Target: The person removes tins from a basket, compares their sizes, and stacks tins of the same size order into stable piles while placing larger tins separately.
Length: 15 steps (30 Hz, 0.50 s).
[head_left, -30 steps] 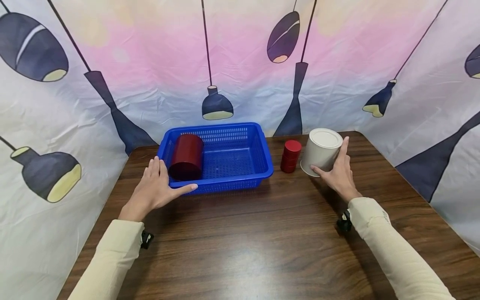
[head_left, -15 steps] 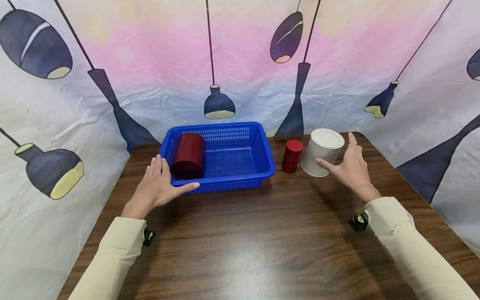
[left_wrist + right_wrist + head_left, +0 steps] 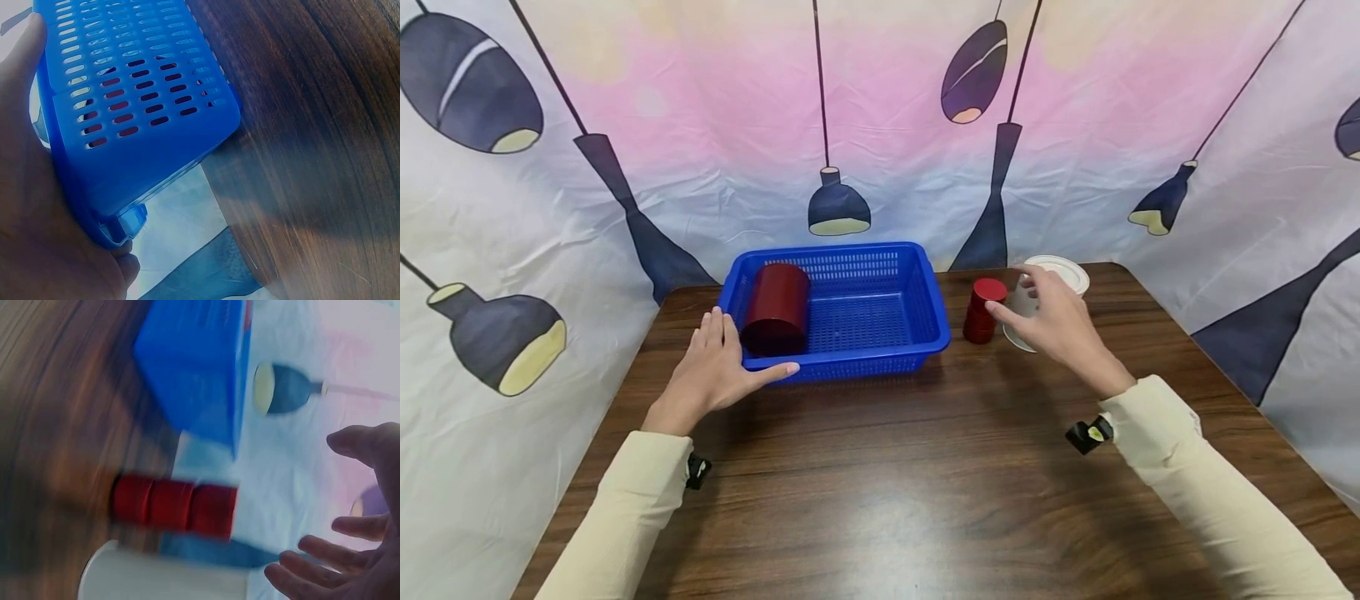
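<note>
My left hand (image 3: 706, 371) rests on the near left corner of a blue plastic basket (image 3: 850, 361), fingers straight along its left rim and thumb along the front rim. Inside the basket a large dark red cylindrical can (image 3: 777, 304) lies on its side. My right hand (image 3: 1060, 327) is held in the air with fingers spread, thumb tip overlapping a small red ridged can (image 3: 982, 321) in the head view. That can stands upright; in the right wrist view a gap shows between it and the fingers. Behind the hand, a white lidded can (image 3: 1063, 271) is partly hidden.
Everything stands on a brown wood-grain table (image 3: 880, 467). A cloth backdrop (image 3: 895, 117) printed with dark lamps hangs right behind the table's far edge. The small red can sits between the basket and the white can, close to both.
My right hand has let go of the white can, drawn back from it, then moved left toward the small red can. My left hand stays on the basket corner.
</note>
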Each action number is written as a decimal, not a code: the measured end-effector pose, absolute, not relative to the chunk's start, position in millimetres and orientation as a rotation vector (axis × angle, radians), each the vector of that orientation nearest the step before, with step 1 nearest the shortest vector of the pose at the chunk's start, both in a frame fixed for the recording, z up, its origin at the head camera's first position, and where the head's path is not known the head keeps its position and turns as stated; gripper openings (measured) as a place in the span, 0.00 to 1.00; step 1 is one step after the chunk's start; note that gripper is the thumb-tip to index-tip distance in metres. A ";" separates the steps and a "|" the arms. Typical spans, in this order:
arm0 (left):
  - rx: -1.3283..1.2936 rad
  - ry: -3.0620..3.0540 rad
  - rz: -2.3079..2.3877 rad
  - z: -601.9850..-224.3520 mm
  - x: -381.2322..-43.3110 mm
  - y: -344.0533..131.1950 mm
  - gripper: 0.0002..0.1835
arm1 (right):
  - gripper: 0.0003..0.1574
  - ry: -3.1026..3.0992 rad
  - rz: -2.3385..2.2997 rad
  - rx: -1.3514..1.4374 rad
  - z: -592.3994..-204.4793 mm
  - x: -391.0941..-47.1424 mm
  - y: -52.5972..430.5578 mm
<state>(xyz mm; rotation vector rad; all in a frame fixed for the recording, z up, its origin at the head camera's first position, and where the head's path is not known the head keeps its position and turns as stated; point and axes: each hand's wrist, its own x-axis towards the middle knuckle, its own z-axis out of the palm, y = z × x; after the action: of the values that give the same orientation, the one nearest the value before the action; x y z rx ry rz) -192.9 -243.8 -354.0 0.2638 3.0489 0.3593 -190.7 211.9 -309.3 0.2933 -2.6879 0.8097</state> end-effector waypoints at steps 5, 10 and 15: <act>0.259 3.055 0.367 -354.2 -192.2 -243.9 0.74 | 0.44 -2.740 0.921 0.434 -300.6 -195.2 176.8; 0.251 3.054 0.371 -353.7 -192.4 -243.1 0.74 | 0.46 -2.842 1.043 0.543 -292.3 -200.6 142.5; 0.241 3.050 0.380 -353.8 -193.0 -243.8 0.75 | 0.47 -2.928 1.144 0.639 -290.6 -211.5 108.2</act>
<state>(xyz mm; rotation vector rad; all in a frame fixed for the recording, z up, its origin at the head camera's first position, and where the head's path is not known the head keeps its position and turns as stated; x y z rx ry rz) -193.0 -243.8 -353.8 0.2407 3.0499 0.3799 -211.5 108.2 -290.6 0.6394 -2.9278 1.1444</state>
